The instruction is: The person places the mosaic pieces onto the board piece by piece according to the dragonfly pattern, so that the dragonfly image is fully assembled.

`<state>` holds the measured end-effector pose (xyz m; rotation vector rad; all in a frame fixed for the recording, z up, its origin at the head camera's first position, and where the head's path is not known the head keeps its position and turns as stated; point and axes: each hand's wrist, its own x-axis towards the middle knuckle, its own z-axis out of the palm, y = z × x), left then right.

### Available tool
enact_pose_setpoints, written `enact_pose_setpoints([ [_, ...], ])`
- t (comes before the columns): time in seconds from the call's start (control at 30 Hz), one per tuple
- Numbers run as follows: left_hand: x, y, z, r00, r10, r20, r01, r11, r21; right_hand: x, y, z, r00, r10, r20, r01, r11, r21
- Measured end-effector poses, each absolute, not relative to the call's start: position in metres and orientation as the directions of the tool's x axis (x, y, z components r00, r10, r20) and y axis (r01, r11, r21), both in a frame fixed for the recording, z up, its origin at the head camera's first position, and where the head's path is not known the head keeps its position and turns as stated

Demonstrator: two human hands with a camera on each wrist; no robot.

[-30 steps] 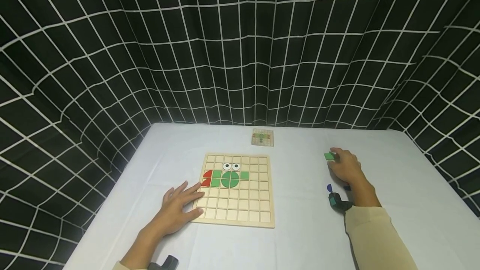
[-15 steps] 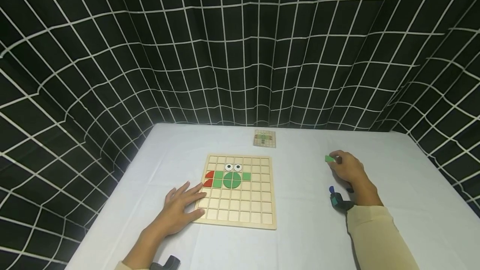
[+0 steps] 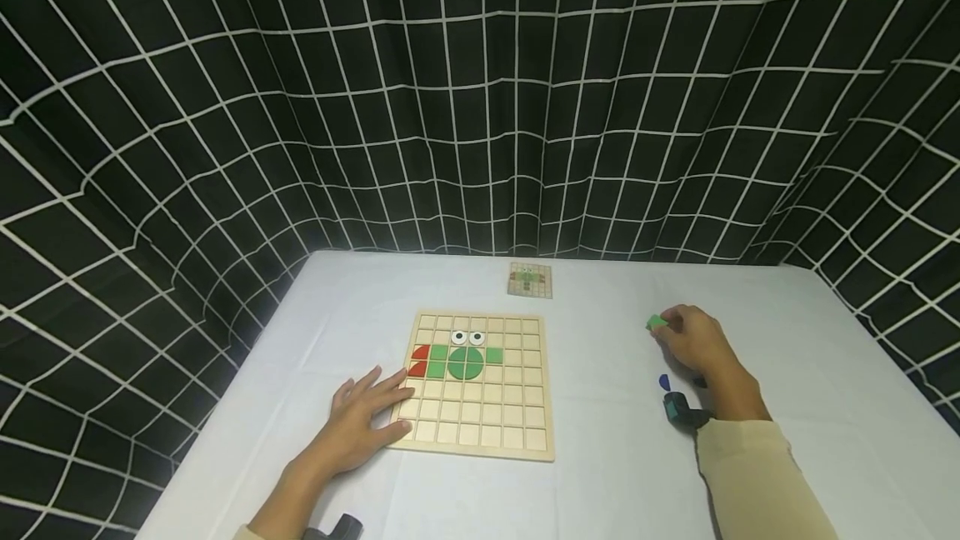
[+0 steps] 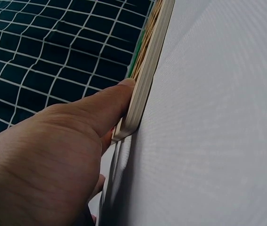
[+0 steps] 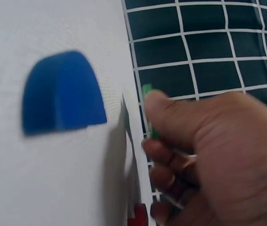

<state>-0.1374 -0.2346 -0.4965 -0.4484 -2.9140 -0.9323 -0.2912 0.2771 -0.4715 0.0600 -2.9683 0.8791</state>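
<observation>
Piece-fetching, I judged | right grip [image 3: 692, 347] pinched green tile [image 3: 656, 322] | left grip [image 3: 362, 423], spread, touched board [image 3: 487, 417] | carrying across seemed due

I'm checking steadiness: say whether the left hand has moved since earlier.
No; judged against the wooden board, the left hand rests at the same spot.

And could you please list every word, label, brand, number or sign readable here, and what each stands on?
No text can be read in any view.
Board: no readable marking.
Green piece: no readable marking.
Small card: a pattern; any print is too small to read.
Dark device by the right wrist: any label is likewise too small.
</observation>
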Motion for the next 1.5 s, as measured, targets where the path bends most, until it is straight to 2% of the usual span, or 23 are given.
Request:
enact_pose_setpoints([
  [0.2, -0.137, -0.232, -0.494, -0.957, 0.26, 0.129, 0.287, 0.779, 0.557, -0.275, 0.276, -0.458, -0.99, -0.03, 0.135, -0.103, 0.811, -0.576],
  [0.4, -0.137, -0.232, -0.494, -0.959, 0.255, 0.122, 0.279, 0.783, 0.556, -0.259, 0.273, -0.445, -0.972, -0.056, 0.229, -0.179, 0.806, -0.564],
  [0.6, -0.137, -0.233, -0.495, -0.96, 0.248, 0.128, 0.276, 0.781, 0.561, -0.244, 0.262, -0.431, -0.946, -0.03, 0.323, -0.214, 0.806, -0.552],
  [1.0, -0.137, -0.233, -0.497, -0.96, 0.249, 0.131, 0.279, 0.779, 0.562, -0.215, 0.242, -0.399, -0.843, -0.125, 0.523, -0.425, 0.75, -0.506],
  [1.3, -0.137, -0.234, -0.497, -0.96, 0.248, 0.127, 0.276, 0.781, 0.56, -0.205, 0.214, -0.39, -0.773, -0.169, 0.612, -0.529, 0.703, -0.474],
  [1.5, -0.137, -0.233, -0.496, -0.959, 0.253, 0.129, 0.281, 0.778, 0.562, -0.198, 0.189, -0.39, -0.76, -0.192, 0.621, -0.57, 0.655, -0.496],
])
